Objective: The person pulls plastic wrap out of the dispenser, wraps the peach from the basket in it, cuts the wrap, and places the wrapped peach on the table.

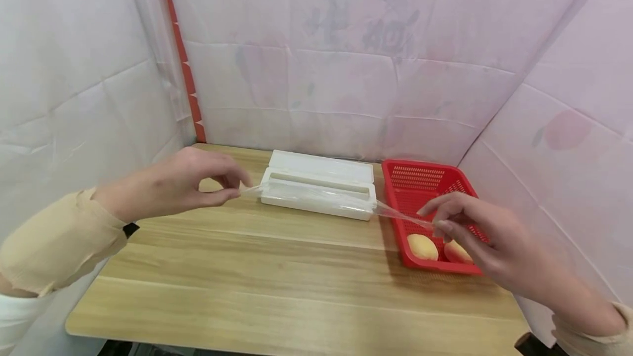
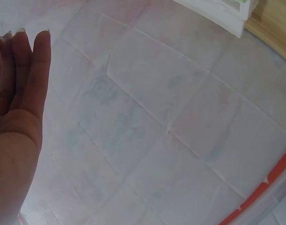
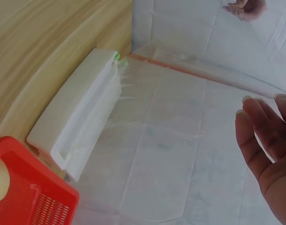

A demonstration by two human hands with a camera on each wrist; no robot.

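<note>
A sheet of clear plastic wrap (image 1: 401,215) stretches between my two hands, bunched into a narrow strip at both ends. My left hand (image 1: 180,183) pinches one end between thumb and fingertips, left of a white wrap dispenser box (image 1: 316,202). The other end is pinched by my right hand (image 1: 487,235), above the red basket. The box's lid (image 1: 323,165) lies tipped back behind its long slot. In the left wrist view, the left hand (image 2: 21,89) shows at the edge, its thumb largely hidden. The right wrist view shows the right hand (image 3: 269,150) and the box (image 3: 75,103).
A red plastic basket (image 1: 388,191) stands right of the box, with a yellow peach (image 1: 422,246) and a redder peach (image 1: 456,252) inside. The wooden table (image 1: 277,279) is bordered by pale printed sheets (image 1: 341,81) at the back and sides.
</note>
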